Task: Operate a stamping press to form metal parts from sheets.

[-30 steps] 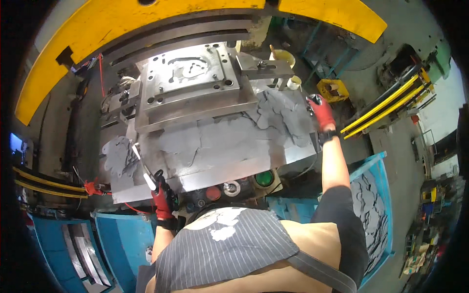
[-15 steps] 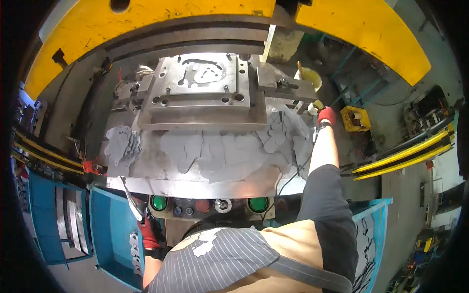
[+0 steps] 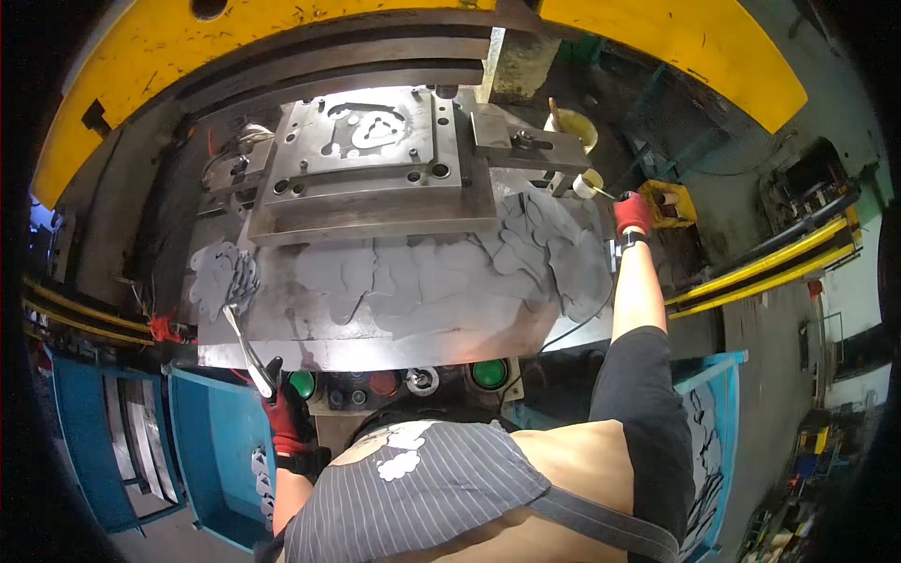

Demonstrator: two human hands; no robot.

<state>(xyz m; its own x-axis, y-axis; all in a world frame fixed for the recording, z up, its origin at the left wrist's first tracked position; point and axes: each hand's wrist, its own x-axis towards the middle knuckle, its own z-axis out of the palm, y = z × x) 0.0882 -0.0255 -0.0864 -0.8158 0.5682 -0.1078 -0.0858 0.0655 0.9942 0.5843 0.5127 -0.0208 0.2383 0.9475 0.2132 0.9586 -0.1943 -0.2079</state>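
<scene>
My left hand point(image 3: 286, 422), in a red and black glove, is closed around a long silver hand tool point(image 3: 251, 361). The tool's far end reaches over the table's front left edge, next to a pile of flat grey metal pieces point(image 3: 218, 279). Out to the right, my right hand point(image 3: 633, 214), red-gloved, is closed on a thin stick point(image 3: 604, 193). That stick points at a small whitish cup point(image 3: 587, 185); whether its tip is inside is unclear. Beyond the table's middle sits a steel die point(image 3: 371, 192) with a shaped, cut-out flat piece point(image 3: 380, 129) on top.
Overlapping grey sheet pieces point(image 3: 441, 281) cover much of the metal table. Green push buttons point(image 3: 489, 373) line its front. A yellow press frame point(image 3: 310, 23) arches overhead. Blue bins point(image 3: 221, 450) stand at both sides. A pale bucket point(image 3: 577, 131) and a yellow crate point(image 3: 674, 206) are at right.
My left hand and its silver tool have moved forward, the tip now near the grey pile. My right hand has drawn slightly right from the cup, showing the stick. The whole view has shifted a little.
</scene>
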